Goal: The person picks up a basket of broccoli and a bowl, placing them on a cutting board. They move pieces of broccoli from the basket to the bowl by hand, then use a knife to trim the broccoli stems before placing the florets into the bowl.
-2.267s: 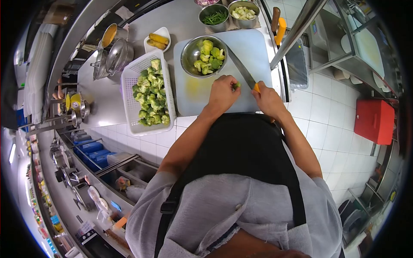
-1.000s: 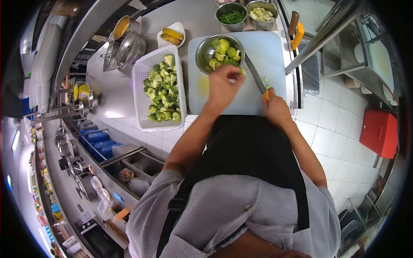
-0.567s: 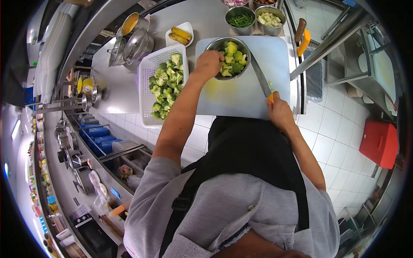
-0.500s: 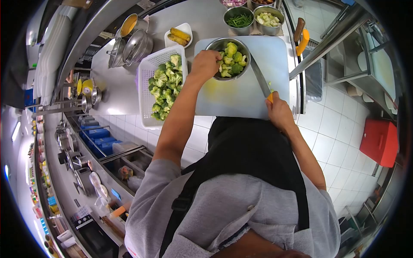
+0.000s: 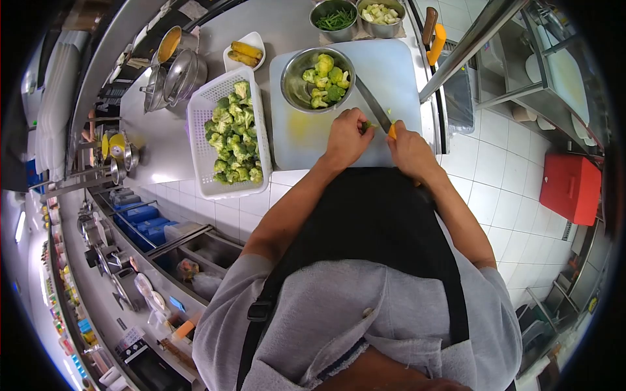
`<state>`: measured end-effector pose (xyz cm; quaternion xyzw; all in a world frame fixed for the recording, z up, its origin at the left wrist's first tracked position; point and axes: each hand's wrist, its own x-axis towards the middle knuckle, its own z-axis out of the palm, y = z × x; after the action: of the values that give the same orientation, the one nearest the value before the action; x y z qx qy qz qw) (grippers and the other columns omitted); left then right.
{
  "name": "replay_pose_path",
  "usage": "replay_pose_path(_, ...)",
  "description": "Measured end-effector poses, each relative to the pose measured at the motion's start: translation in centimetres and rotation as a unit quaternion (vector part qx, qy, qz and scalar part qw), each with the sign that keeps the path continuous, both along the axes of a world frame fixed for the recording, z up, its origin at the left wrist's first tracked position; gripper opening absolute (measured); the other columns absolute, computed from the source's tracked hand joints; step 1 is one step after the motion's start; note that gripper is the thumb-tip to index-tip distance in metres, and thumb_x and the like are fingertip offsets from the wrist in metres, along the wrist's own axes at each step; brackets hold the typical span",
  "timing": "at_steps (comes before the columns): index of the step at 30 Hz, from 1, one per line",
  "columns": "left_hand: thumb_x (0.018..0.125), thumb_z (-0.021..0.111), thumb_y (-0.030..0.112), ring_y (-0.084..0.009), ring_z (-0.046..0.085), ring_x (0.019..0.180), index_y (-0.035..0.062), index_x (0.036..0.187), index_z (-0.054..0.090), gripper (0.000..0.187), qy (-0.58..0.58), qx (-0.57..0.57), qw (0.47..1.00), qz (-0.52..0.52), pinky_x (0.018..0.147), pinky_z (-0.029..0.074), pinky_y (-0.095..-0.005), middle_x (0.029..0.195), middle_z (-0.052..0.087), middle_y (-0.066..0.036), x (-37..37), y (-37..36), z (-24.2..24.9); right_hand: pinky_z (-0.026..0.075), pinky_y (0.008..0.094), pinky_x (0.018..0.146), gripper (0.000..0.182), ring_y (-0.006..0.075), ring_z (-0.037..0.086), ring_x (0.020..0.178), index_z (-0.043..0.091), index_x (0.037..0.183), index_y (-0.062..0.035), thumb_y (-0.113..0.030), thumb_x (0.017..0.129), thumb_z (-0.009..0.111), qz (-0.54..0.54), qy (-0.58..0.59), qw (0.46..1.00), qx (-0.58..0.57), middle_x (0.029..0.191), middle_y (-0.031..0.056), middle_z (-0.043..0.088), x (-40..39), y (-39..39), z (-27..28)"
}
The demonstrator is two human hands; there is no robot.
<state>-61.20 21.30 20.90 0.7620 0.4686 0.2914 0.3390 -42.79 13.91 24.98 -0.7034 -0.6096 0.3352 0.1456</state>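
My left hand (image 5: 350,137) is pinched around a small broccoli floret (image 5: 369,124) above the cutting board (image 5: 391,72). Wrapped round the orange handle of a knife (image 5: 373,103) is my right hand (image 5: 411,151), close beside the left. The blade points away from me, its tip near the rim of a steel bowl (image 5: 287,91). Several broccoli florets (image 5: 324,65) lie in that bowl, which stands on the board. A white perforated basket (image 5: 201,156) full of broccoli (image 5: 231,137) stands to the left of the board.
Behind the board are bowls of chopped green beans (image 5: 334,19) and pale diced vegetable (image 5: 378,13). A white dish (image 5: 259,45) with yellow pieces sits at the back left, near steel pots (image 5: 186,78). More knives (image 5: 435,44) hang at the right edge.
My left hand has come out of the bowl towards me and now holds a floret beside the knife. The whole view has shifted slightly.
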Motion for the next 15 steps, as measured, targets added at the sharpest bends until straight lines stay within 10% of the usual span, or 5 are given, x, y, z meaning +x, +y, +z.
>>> replay_pose_path(15,0.082,0.087,0.015,-0.0187,0.066,0.064,0.0009,0.089,0.065,0.027,0.011,-0.024,1.0,0.009,0.061,0.055,-0.0334,0.073,0.068,-0.01,0.0,0.1,1.3,0.053,0.0627,0.08,0.034,0.0548,0.069,0.087,0.051,0.119,0.0062,-0.025,0.106,0.057,-0.014,0.015,1.0,0.019,0.088,0.0359,0.07,-0.7,-0.5,-2.0)
